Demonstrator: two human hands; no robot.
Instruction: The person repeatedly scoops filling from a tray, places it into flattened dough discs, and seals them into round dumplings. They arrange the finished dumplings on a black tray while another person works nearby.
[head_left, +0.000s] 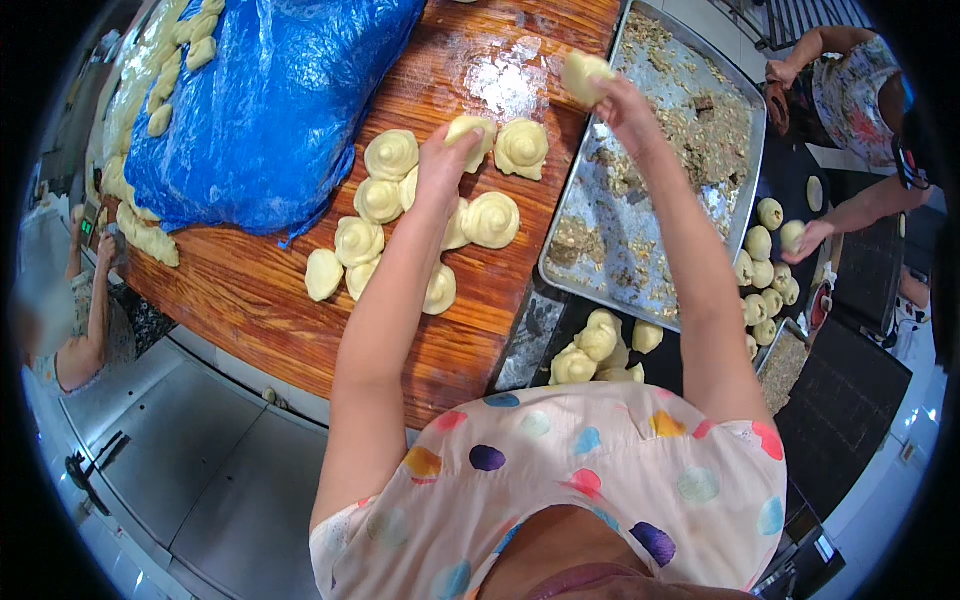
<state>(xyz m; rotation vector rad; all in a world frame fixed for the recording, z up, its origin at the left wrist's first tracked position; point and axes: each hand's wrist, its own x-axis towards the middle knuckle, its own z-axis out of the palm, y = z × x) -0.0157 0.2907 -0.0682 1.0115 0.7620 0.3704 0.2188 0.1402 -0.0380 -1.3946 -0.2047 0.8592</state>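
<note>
Over the wooden table (247, 300), my left hand (450, 157) grips a dough piece (472, 139) among several flattened dough rounds, with one coiled dough round (520, 148) close at its right. More rounds, such as the dough round (491, 220), lie near my wrist and forearm, partly overlapping. My right hand (622, 101) holds another dough piece (583, 77) by its edge, raised over the border between the table and the metal tray (592, 300). Crumbly brown and pale filling (705, 142) is spread in patches across the tray.
A blue plastic sheet (255, 112) covers the table's far left, with dough strips (154, 236) around it. Shaped dough pieces (596, 341) sit below the tray. At right, a co-worker's hand (814, 238) holds dough beside round dough balls (759, 244). Another person stands at left.
</note>
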